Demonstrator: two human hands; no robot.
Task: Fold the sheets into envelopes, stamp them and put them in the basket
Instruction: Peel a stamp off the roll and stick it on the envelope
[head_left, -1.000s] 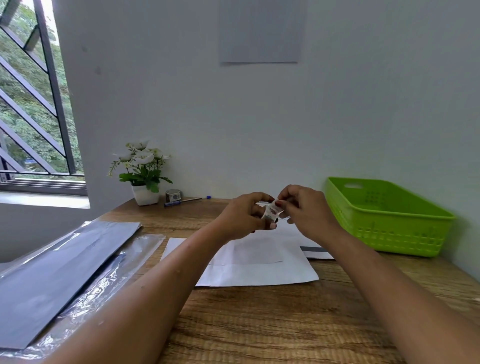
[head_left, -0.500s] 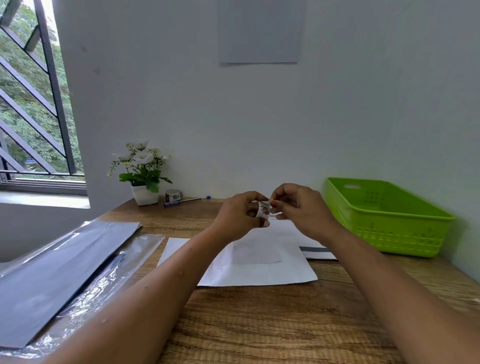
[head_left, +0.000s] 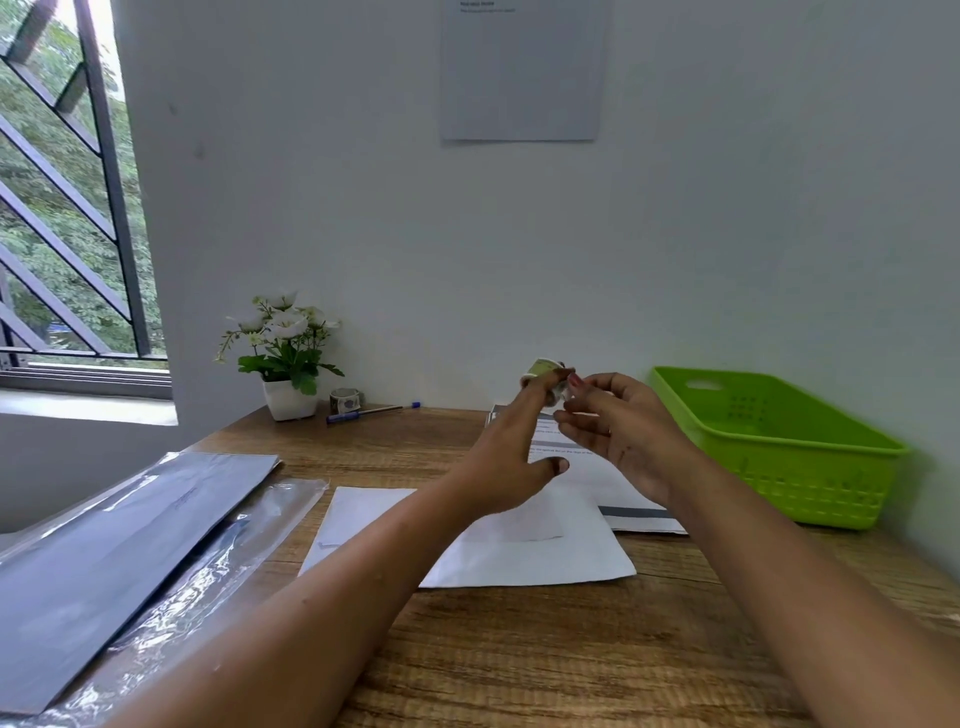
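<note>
Above the wooden table my left hand (head_left: 506, 460) reaches forward with straight fingers and the thumb spread away. A small roll of stamp stickers (head_left: 540, 368) sits at its fingertips. My right hand (head_left: 626, 434) is beside it, thumb and forefinger pinching the sticker end at the roll's right edge. Below the hands lies a white folded sheet (head_left: 524, 564), with a printed sheet (head_left: 621, 480) partly under it to the right. The green basket (head_left: 810, 486) stands at the right against the wall, and I see nothing inside it.
A potted white flower (head_left: 288, 364), a second tape roll (head_left: 345, 401) and a blue pen (head_left: 371, 413) sit at the back left. Grey sheets in clear plastic (head_left: 104, 561) cover the table's left side. A paper (head_left: 519, 67) hangs on the wall.
Both hands rose and moved right. My left hand went from gripping the roll with curled fingers to straight fingers with the roll at their tips. The right hand still pinches at the roll.
</note>
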